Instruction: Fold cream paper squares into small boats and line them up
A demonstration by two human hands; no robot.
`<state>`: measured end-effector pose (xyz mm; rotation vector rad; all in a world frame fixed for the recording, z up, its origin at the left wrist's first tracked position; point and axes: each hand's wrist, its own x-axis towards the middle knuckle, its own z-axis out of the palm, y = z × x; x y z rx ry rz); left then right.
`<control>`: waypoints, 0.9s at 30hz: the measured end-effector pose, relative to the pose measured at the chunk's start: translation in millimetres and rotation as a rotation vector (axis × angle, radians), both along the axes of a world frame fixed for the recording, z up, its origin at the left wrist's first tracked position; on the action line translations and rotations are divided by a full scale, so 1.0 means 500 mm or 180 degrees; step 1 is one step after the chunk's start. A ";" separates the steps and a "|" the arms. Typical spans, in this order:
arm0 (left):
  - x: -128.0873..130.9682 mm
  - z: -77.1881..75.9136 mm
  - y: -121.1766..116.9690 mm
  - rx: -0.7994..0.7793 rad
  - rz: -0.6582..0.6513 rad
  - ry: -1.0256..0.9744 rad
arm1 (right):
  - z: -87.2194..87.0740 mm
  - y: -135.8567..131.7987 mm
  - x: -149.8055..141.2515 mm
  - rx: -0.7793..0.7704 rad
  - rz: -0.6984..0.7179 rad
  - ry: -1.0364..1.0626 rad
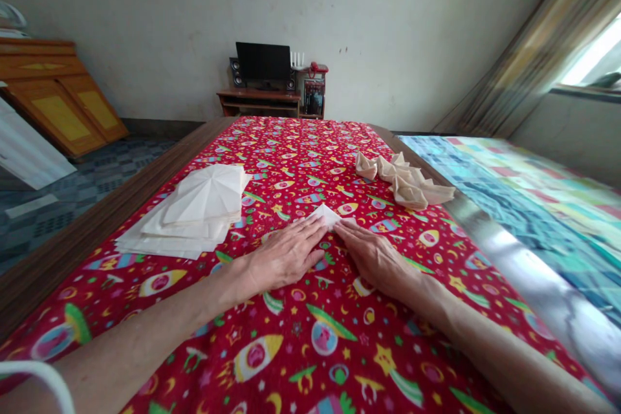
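A small piece of folded white paper [324, 213] lies on the red patterned cloth [310, 375], its pointed top facing away from me. My left hand [286, 253] rests flat with fingers stretched over the paper's left side. On the opposite side, my right hand [376, 255] lies with straight fingers touching the right edge. Both hands are open and press down rather than grip. The fingers hide much of the paper's lower part. To the left is a stack of creased white paper sheets [208, 197]. Several folded paper shapes [410, 184] sit in a cluster at the right.
The cloth covers a long table with a brown wooden edge [63, 275]. Beyond its far end stand a monitor [263, 62] and speakers on a small desk [259, 97]. A wooden cabinet [58, 97] is at the left, a bed [543, 207] at the right.
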<state>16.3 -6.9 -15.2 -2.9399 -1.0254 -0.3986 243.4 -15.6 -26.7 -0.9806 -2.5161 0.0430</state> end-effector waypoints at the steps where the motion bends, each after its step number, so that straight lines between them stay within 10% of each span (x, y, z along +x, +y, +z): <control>1: -0.008 0.001 0.000 0.0024 0.0025 0.0024 | -0.002 0.001 0.003 0.0036 -0.0004 0.0006; 27: -0.067 0.002 0.034 0.0209 0.0644 -0.0614 | 0.044 0.039 -0.024 0.0405 -0.0535 -0.0778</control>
